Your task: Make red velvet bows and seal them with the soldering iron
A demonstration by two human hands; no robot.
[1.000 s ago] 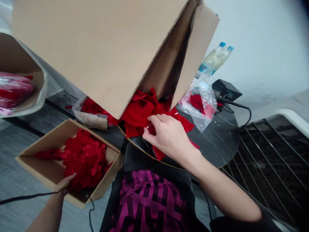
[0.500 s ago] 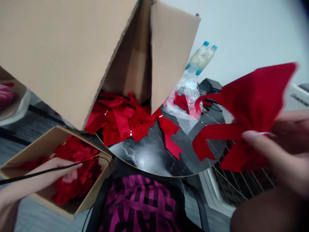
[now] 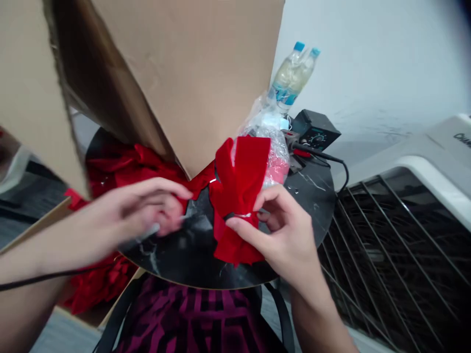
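My right hand (image 3: pixel 283 225) pinches a red velvet bow (image 3: pixel 252 166) at its gathered middle, where a thin pale tie shows. The bow is held upright above the table, with its tails hanging below the fingers. To the left, my left hand (image 3: pixel 158 211) hovers over the table with loosely curled fingers apart, slightly blurred; nothing can be made out in it. Behind it, red bows and ribbon pieces (image 3: pixel 128 166) lie heaped, partly hidden by the hand and cardboard.
A large cardboard box (image 3: pixel 206 83) stands over the round black marbled table (image 3: pixel 191 264). At the back right are plastic wrap (image 3: pixel 263 117), two bottles (image 3: pixel 294 73) and a black device with a dial (image 3: pixel 316 130). A low box of red pieces (image 3: pixel 103 289) sits lower left; a wire rack (image 3: pixel 382 245) stands right.
My left hand has come out of the low box up over the table. My right hand has brought the bow in from the right to the middle. The view has turned right.
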